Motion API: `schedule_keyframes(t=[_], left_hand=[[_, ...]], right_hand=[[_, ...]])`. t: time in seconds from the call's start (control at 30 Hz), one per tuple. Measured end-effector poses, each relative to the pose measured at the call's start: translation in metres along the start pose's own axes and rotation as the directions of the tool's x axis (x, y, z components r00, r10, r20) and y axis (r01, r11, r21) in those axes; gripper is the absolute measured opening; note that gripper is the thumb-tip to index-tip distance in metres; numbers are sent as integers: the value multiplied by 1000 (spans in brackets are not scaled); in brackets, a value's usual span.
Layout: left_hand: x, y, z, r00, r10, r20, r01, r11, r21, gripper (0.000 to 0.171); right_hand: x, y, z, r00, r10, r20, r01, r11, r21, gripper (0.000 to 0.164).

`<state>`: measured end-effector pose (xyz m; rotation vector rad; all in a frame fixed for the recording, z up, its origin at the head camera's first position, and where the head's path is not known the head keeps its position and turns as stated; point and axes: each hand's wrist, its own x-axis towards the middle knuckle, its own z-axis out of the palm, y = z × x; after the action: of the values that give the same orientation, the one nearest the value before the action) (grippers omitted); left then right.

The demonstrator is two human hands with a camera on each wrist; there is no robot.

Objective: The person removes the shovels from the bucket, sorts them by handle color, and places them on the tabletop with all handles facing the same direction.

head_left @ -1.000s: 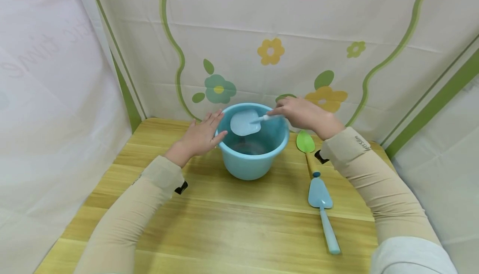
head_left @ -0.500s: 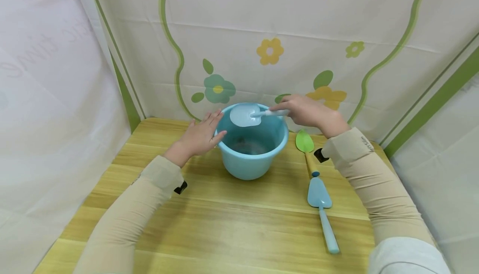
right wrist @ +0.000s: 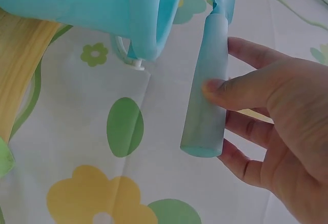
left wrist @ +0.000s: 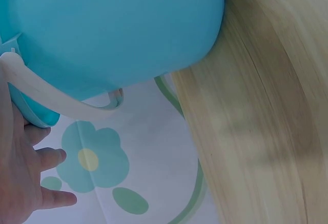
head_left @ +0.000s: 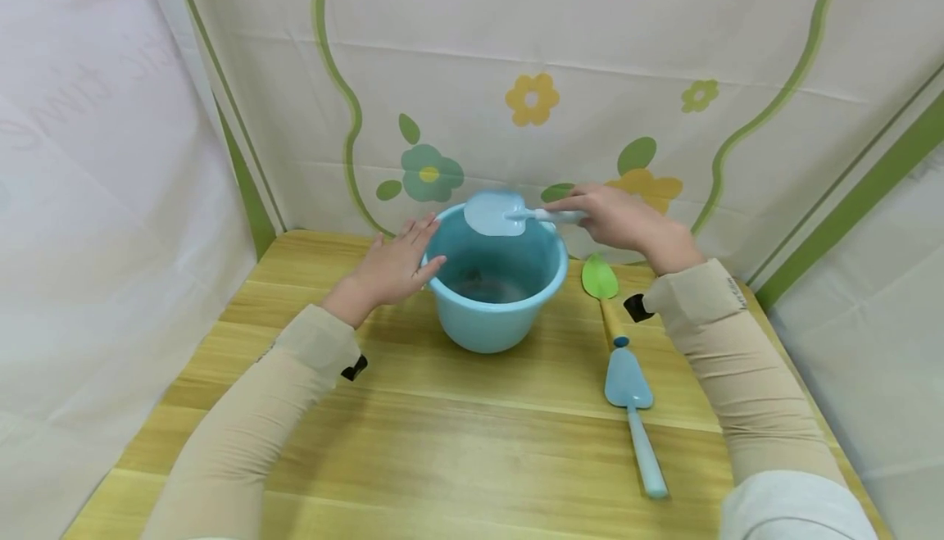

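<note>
A light blue plastic bucket (head_left: 483, 328) stands upright on the wooden table, with a dark patch visible at its bottom inside. My left hand (head_left: 392, 268) rests on the bucket's left rim, fingers spread. In the left wrist view a whitish bail handle (left wrist: 56, 98) hangs beside the rim. My right hand (head_left: 623, 220) grips the handle of a light blue toy shovel (head_left: 494, 214), whose blade overlaps the bucket's far rim in the head view. The right wrist view shows thumb and fingers pinching the pale shovel handle (right wrist: 207, 90), beside the bucket's mouth.
Right of the bucket lies a green toy trowel (head_left: 601, 278) with a yellow handle. Nearer the front is a blue triangular trowel (head_left: 628, 380). Behind the table (head_left: 457, 458) hangs a floral curtain (head_left: 457, 97), close to the bucket; more white cloth hangs on both sides.
My right hand has raised the shovel from inside the bucket's mouth to its far rim, shifting slightly right. The left hand and the bucket have stayed in place.
</note>
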<state>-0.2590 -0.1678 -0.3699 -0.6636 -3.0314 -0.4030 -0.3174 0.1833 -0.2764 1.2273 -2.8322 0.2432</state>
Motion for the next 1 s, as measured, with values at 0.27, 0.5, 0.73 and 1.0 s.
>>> schedule_keyframes(t=[0.27, 0.5, 0.73, 1.0], left_hand=[[0, -2, -1, 1000, 1, 4, -1, 1000, 10, 74], [-1, -2, -2, 1000, -5, 9, 5, 1000, 1, 73], [-2, -2, -3, 1000, -12, 21, 12, 1000, 9, 74], [-3, -3, -4, 1000, -7, 11, 6, 1000, 8, 74]], right_hand=[[-12, 8, -3, 999, 17, -35, -17, 1000, 0, 49], [-26, 18, -4, 996, 4, -93, -2, 1000, 14, 48], [-39, 24, -5, 993, 55, -102, -50, 998, 44, 55], [-52, 29, -5, 985, 125, -120, -116, 990, 75, 57]])
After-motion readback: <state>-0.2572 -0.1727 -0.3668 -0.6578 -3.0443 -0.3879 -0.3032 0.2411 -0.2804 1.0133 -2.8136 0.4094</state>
